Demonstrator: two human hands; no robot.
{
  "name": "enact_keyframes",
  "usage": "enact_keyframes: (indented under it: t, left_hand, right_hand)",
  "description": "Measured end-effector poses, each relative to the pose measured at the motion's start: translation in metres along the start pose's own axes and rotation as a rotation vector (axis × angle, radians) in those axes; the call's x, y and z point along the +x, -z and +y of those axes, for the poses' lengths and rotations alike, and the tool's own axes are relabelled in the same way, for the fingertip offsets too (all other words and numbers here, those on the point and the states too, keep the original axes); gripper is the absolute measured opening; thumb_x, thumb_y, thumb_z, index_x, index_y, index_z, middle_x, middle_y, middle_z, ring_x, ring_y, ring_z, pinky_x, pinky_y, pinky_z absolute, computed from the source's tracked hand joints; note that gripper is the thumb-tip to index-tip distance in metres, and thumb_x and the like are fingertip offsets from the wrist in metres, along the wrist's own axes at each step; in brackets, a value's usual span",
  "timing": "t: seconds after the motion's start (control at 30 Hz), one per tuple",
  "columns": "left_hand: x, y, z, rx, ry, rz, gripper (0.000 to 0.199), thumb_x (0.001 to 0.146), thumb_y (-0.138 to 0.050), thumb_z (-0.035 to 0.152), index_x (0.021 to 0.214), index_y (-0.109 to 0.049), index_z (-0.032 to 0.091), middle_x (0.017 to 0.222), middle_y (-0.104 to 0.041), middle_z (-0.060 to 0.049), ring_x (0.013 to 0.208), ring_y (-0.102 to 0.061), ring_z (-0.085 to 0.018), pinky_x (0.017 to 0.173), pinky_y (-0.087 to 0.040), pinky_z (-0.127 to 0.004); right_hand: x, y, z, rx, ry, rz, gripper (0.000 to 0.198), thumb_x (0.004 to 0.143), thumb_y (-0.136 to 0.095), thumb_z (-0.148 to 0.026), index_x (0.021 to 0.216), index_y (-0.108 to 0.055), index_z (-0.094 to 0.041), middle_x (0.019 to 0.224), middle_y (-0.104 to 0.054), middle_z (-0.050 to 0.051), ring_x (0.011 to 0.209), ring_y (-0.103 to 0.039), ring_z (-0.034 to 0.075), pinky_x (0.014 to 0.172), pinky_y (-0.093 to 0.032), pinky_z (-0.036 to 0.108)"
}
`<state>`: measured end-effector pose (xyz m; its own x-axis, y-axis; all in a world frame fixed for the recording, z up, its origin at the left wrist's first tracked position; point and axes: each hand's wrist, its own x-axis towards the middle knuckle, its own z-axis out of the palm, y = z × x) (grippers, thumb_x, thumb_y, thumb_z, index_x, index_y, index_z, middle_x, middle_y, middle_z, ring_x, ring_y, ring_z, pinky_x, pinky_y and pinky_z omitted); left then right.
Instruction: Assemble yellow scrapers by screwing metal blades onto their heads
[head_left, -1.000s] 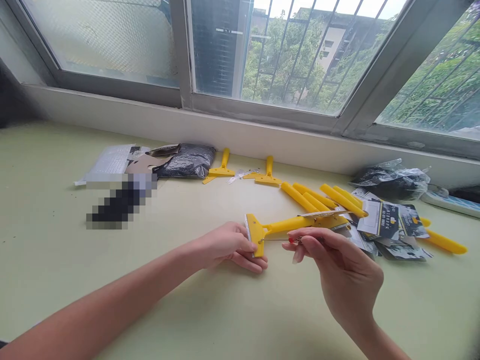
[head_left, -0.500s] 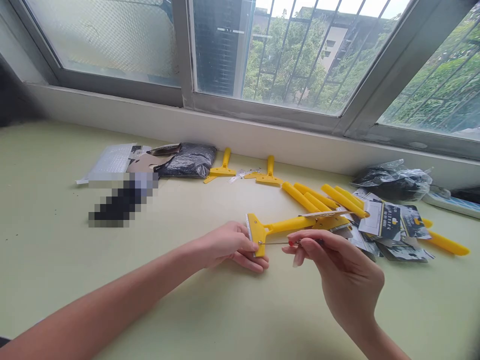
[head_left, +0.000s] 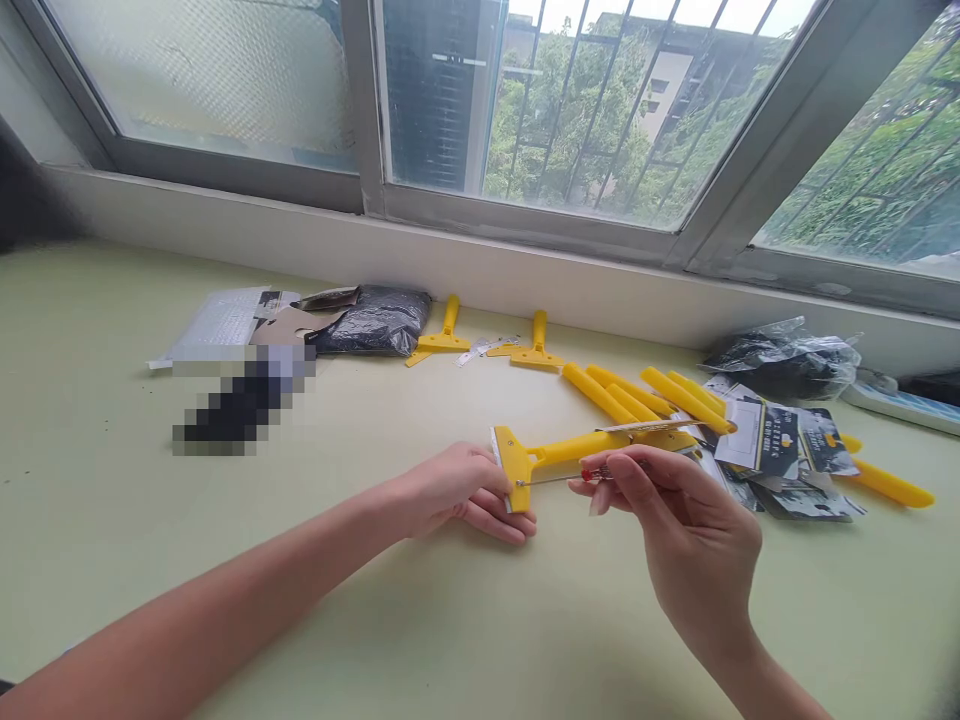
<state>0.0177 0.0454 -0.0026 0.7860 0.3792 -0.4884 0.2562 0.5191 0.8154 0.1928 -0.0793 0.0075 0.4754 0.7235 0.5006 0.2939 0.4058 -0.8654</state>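
Note:
My left hand [head_left: 472, 495] is closed around the head of a yellow scraper [head_left: 574, 447], with thumb and fingers along its blade edge. The scraper's handle points right, toward a pile of other scrapers. In my right hand [head_left: 686, 530] is a thin screwdriver [head_left: 551, 479] with a red collar, held between thumb and fingers. Its metal shaft points left, and the tip meets the small screw on the scraper head. Most of the screwdriver's handle is hidden by my fingers.
Right of my hands lie several yellow scrapers [head_left: 596, 393] and printed cards [head_left: 780, 440]. Two yellow scrapers [head_left: 448, 325] with loose parts lie by the window wall. A black plastic bag [head_left: 379, 320] is at the back left, another clear-wrapped dark bag [head_left: 787, 365] at the back right.
My right hand has lifted the screwdriver's handle end slightly, so the shaft slants a little more. The left hand and scraper are almost where they were.

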Motion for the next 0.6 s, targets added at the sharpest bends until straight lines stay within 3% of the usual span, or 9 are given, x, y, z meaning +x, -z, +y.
enact_keyframes:
  t: [0.17, 0.33, 0.6]
  left_hand:
    - [-0.0018, -0.0018, 0.0008, 0.013, -0.005, 0.024, 0.039, 0.088, -0.068, 0.034, 0.114, -0.066, 0.005, 0.103, -0.075, -0.022, 0.102, -0.075, -0.03, 0.095, -0.061, -0.039]
    - [-0.004, -0.0064, 0.0016, 0.018, -0.003, 0.061, 0.036, 0.085, -0.074, 0.036, 0.103, -0.069, 0.006, 0.104, -0.075, -0.023, 0.103, -0.074, -0.03, 0.094, -0.061, -0.037]
    - [-0.0011, -0.0035, -0.001, 0.049, -0.008, 0.056, 0.038, 0.088, -0.072, 0.037, 0.108, -0.069, 0.006, 0.104, -0.076, -0.021, 0.101, -0.075, -0.028, 0.096, -0.06, -0.038]
  right_hand:
    - [0.0001, -0.0004, 0.0003, 0.004, -0.001, -0.003, 0.006, 0.089, -0.074, -0.022, 0.093, -0.075, -0.018, 0.078, -0.076, 0.003, 0.058, -0.072, 0.016, 0.07, -0.07, 0.037]
    - [-0.0003, 0.0013, 0.0015, 0.002, -0.001, -0.017, 0.005, 0.089, -0.074, -0.021, 0.093, -0.076, -0.018, 0.077, -0.077, 0.003, 0.061, -0.074, 0.018, 0.069, -0.069, 0.036]
    - [-0.0026, 0.0045, 0.0021, 0.027, 0.073, -0.139, 0.01, 0.091, -0.07, -0.014, 0.096, -0.076, -0.02, 0.087, -0.076, 0.003, 0.059, -0.07, 0.015, 0.067, -0.069, 0.039]
